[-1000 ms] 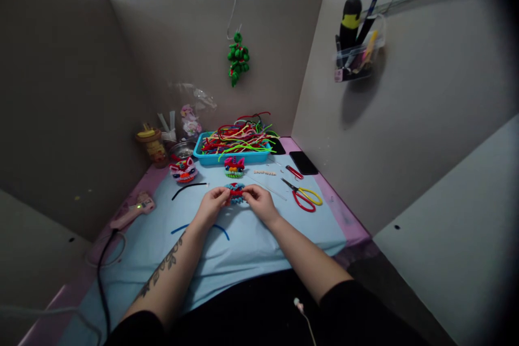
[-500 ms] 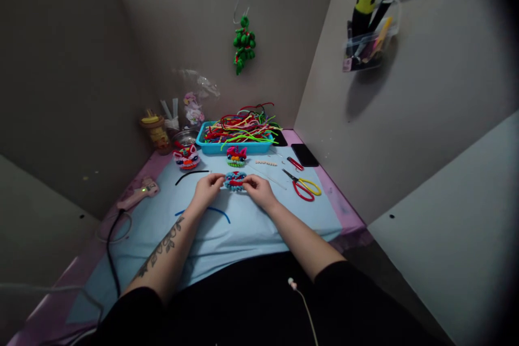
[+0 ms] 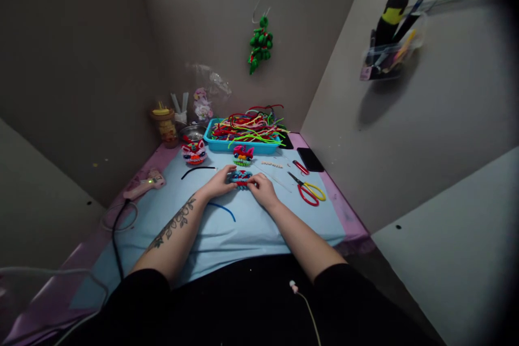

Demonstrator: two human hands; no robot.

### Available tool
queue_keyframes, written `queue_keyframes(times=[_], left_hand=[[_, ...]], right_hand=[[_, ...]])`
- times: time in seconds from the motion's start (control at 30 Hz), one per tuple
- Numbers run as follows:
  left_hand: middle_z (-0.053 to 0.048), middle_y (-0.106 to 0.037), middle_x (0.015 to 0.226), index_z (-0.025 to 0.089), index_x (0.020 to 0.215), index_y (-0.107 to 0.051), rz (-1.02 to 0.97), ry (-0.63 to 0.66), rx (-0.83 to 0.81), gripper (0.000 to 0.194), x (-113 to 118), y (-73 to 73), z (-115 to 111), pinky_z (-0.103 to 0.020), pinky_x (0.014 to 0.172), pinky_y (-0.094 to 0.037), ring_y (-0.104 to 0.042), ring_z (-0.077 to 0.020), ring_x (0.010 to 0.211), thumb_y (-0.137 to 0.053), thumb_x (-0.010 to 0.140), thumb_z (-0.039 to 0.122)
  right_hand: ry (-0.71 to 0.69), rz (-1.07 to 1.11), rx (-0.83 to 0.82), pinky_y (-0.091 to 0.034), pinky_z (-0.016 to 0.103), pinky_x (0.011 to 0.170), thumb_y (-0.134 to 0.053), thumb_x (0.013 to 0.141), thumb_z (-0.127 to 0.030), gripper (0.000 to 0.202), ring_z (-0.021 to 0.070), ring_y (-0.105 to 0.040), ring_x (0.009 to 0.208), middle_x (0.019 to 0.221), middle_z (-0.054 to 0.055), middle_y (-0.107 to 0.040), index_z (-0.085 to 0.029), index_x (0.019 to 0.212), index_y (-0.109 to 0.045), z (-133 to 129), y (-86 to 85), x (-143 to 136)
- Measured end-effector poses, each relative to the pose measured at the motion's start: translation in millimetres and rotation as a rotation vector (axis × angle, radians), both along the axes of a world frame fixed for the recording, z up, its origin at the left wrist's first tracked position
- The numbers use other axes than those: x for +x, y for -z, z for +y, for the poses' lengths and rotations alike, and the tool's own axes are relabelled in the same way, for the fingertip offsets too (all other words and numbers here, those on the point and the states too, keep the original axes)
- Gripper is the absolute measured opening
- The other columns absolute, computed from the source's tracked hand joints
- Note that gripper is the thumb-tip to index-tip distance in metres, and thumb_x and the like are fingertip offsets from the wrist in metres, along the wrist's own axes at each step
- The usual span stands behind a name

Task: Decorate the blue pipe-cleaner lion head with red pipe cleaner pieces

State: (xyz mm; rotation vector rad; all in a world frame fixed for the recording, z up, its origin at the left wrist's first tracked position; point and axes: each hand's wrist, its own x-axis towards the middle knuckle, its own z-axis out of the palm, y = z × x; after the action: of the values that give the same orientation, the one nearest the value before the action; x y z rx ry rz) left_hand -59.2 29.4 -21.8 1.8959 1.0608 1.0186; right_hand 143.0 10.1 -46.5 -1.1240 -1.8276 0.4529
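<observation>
Between my hands is a small blue and red pipe-cleaner animal head [image 3: 241, 179] on the light blue cloth. My left hand [image 3: 220, 183] grips its left side, fingers over the top edge and thumb near the bottom. With fingertips pinched together, my right hand [image 3: 262, 189] holds its right edge. Just behind it stands a pink and green pipe-cleaner head [image 3: 243, 155]. A red, pink and orange head [image 3: 194, 152] sits farther left. A blue pipe cleaner [image 3: 224, 210] lies partly hidden under my left forearm, and a black pipe cleaner [image 3: 197, 170] lies left of that hand.
A blue tray [image 3: 221, 145] heaped with colourful pipe cleaners stands at the back. Scissors [image 3: 310, 191], a red cutter [image 3: 300, 167] and a black phone [image 3: 310, 159] lie right. A pink glue gun [image 3: 145, 186] with a cord lies left. Partition walls enclose the table.
My left hand has shifted from a fingertip pinch at the left edge to a wider grip around the blue and red head. The view has turned slightly, moving the scene rightward.
</observation>
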Motion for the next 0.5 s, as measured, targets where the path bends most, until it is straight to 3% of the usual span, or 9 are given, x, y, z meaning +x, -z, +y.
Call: queue_keyframes(times=[0.27, 0.4, 0.5], left_hand=[[-0.013, -0.059, 0.117, 0.017, 0.112, -0.053, 0.024, -0.037, 0.042, 0.053, 1.7, 14.3, 11.7, -0.04, 0.095, -0.043, -0.056, -0.0265, 0.111, -0.067, 0.061, 0.018], [-0.012, -0.06, 0.114, 0.016, 0.112, -0.052, 0.078, -0.055, 0.074, 0.05, 4.2, 17.2, 14.0, -0.039, 0.093, -0.045, -0.057, -0.0258, 0.109, -0.064, 0.063, 0.017], [-0.013, -0.059, 0.115, 0.016, 0.113, -0.052, 0.091, -0.059, 0.072, 0.05, 4.4, 15.2, 12.0, -0.039, 0.094, -0.044, -0.056, -0.0261, 0.111, -0.064, 0.065, 0.018]], right_hand=[[0.08, 0.021, -0.033, -0.042, 0.028, 0.068, -0.055, 0.068, -0.016, 0.006, 0.0156, -0.051, 0.069, 0.073, 0.0, -0.056, -0.02, 0.07, -0.059, 5.4, 1.2, -2.2], [0.154, 0.117, -0.213, -0.039, 0.025, 0.058, -0.059, 0.064, -0.021, 0.008, 0.0132, -0.049, 0.058, 0.062, -0.004, -0.054, -0.02, 0.071, -0.056, 9.8, 1.7, -2.7], [0.113, 0.204, -0.319, -0.039, 0.024, 0.056, -0.062, 0.062, -0.024, 0.012, 0.0121, -0.048, 0.055, 0.058, -0.005, -0.053, -0.019, 0.07, -0.056, 11.8, 1.7, 0.6]])
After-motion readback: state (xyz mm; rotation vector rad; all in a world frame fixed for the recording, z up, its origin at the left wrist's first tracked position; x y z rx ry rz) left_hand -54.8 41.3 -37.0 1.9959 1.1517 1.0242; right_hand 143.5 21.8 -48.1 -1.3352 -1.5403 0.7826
